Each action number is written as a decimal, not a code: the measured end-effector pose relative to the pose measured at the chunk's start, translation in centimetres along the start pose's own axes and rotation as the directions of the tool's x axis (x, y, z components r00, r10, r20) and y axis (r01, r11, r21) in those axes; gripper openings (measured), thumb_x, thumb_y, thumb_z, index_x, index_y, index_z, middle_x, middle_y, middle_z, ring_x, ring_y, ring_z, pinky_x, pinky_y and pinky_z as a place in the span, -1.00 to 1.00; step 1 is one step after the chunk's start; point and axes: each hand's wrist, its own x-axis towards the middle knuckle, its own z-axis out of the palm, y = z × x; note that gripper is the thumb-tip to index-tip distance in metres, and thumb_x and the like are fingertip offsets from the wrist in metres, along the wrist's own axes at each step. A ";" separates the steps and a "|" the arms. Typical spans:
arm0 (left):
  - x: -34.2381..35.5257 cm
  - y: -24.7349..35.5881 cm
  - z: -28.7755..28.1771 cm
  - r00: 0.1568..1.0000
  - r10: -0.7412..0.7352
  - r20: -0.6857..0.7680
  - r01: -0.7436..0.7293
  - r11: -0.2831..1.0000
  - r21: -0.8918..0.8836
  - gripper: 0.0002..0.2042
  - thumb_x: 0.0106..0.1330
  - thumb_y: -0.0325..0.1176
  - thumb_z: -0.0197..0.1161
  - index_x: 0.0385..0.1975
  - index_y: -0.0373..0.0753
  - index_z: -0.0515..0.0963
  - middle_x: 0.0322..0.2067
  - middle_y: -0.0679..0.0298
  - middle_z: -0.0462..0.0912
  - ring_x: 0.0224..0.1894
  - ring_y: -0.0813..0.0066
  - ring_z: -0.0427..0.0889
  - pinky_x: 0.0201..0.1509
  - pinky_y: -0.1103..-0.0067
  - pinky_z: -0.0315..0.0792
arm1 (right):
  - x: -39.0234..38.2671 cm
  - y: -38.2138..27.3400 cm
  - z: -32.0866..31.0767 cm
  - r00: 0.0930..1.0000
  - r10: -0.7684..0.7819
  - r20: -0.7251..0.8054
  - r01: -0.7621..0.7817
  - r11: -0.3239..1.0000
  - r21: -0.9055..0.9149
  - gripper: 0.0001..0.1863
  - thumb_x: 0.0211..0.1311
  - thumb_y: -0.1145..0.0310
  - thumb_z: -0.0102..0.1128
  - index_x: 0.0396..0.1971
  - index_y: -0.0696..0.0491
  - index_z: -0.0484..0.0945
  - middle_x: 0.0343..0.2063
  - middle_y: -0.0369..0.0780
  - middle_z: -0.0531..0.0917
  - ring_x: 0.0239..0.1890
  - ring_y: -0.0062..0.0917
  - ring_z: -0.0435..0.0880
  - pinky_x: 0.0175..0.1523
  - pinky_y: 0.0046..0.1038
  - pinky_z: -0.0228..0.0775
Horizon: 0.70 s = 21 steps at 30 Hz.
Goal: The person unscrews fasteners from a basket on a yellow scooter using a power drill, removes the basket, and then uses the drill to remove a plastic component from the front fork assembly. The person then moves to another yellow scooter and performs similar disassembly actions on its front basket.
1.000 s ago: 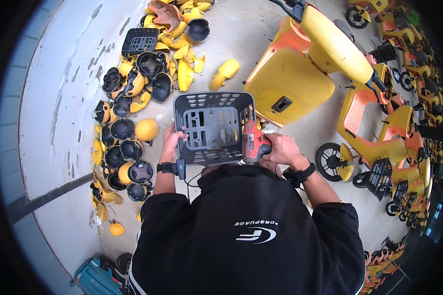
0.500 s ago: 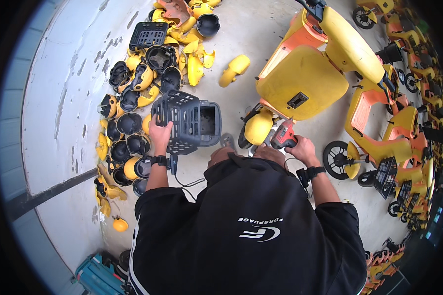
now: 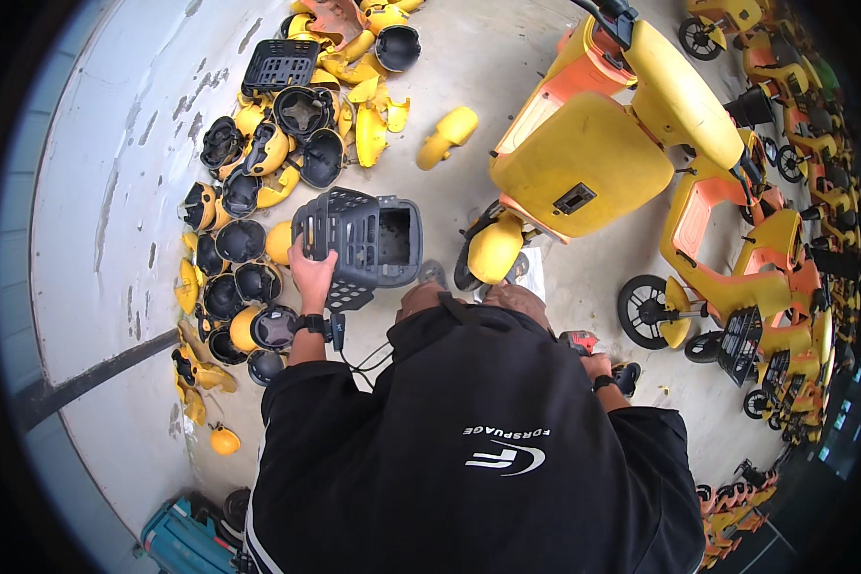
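Observation:
My left hand (image 3: 312,272) is closed on the rim of a dark grey slotted plastic basket (image 3: 359,251), holding it tilted to the left of my legs. Close by my right thigh, my right hand (image 3: 597,365) grips a red and black power drill (image 3: 578,341); its lower part is hidden. In front of me stands a yellow and orange scooter, its broad yellow front panel (image 3: 584,167) facing me. Below that panel sits the yellow front fender (image 3: 495,249), between the basket and the drill.
Along the left wall lie yellow helmets (image 3: 241,241) with black linings, yellow plastic parts and a flat black basket (image 3: 279,65). A loose yellow fender (image 3: 447,137) rests on the floor. More scooters (image 3: 727,258) stand close together on the right. A teal case (image 3: 187,538) is at lower left.
My right hand has drawn the drill back from below the scooter's front panel to beside my thigh. The left hand keeps its hold on the basket, almost unmoved.

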 end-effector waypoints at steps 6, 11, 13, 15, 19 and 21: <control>-0.8 0.8 -0.5 0.999 0.038 -0.011 -0.038 0.998 -0.043 -0.36 -0.10 -0.36 0.40 0.06 -0.41 0.39 -0.11 -0.01 0.45 -0.02 0.06 0.46 0.13 0.35 0.34 | 5.2 6.1 7.8 0.990 -0.117 0.079 0.126 0.985 -0.116 -0.26 -0.07 -0.19 0.19 -0.13 0.22 0.60 -0.11 0.12 0.60 0.03 -0.15 0.59 0.11 -0.25 0.44; -0.7 0.2 -0.9 0.998 0.012 -0.054 -0.017 0.996 -0.087 -0.34 -0.11 -0.35 0.38 0.08 -0.44 0.37 -0.12 0.00 0.46 -0.05 0.09 0.49 0.10 0.37 0.37 | 4.1 4.0 7.8 0.989 -0.131 0.064 0.137 0.986 -0.096 -0.37 -0.05 -0.10 0.19 -0.17 0.17 0.62 -0.13 0.08 0.62 0.01 -0.17 0.61 0.07 -0.23 0.46; -0.6 -0.6 -1.7 0.995 -0.103 -0.011 0.101 0.989 -0.111 -0.33 -0.14 -0.33 0.38 0.07 -0.46 0.39 -0.10 -0.02 0.48 -0.05 0.09 0.50 0.11 0.37 0.37 | 0.6 0.9 3.9 0.994 -0.107 0.035 0.108 0.994 -0.029 -0.35 -0.08 -0.10 0.22 -0.16 0.19 0.61 -0.12 0.07 0.62 0.01 -0.16 0.61 0.07 -0.25 0.46; 0.4 -2.9 -1.5 0.984 -0.104 0.145 0.121 0.986 -0.115 -0.32 -0.16 -0.31 0.40 0.05 -0.47 0.41 -0.08 -0.08 0.50 -0.02 0.10 0.51 0.12 0.39 0.36 | -0.4 0.8 3.3 0.997 -0.022 0.079 0.017 0.998 0.054 -0.26 -0.14 -0.12 0.28 -0.12 0.25 0.58 -0.08 0.06 0.61 0.04 -0.16 0.58 0.10 -0.29 0.43; 0.8 -2.8 0.2 0.954 -0.122 0.274 0.189 0.954 -0.235 -0.47 -0.18 -0.32 0.39 -0.13 -0.43 0.55 -0.24 0.00 0.64 -0.19 0.23 0.63 -0.05 0.46 0.47 | 4.3 5.2 8.3 0.994 -0.043 0.104 0.038 0.998 0.043 -0.20 -0.18 -0.15 0.31 -0.10 0.29 0.56 -0.05 0.07 0.59 0.08 -0.19 0.55 0.13 -0.31 0.40; 1.1 -1.4 1.1 0.966 -0.065 0.252 0.128 0.962 -0.242 -0.57 -0.19 -0.34 0.37 -0.25 -0.39 0.59 -0.33 0.05 0.66 -0.29 0.28 0.65 -0.14 0.48 0.49 | 4.1 5.0 9.4 0.994 -0.031 0.102 0.024 0.997 0.068 -0.21 -0.18 -0.14 0.31 -0.11 0.30 0.56 -0.04 0.07 0.59 0.09 -0.20 0.55 0.13 -0.31 0.40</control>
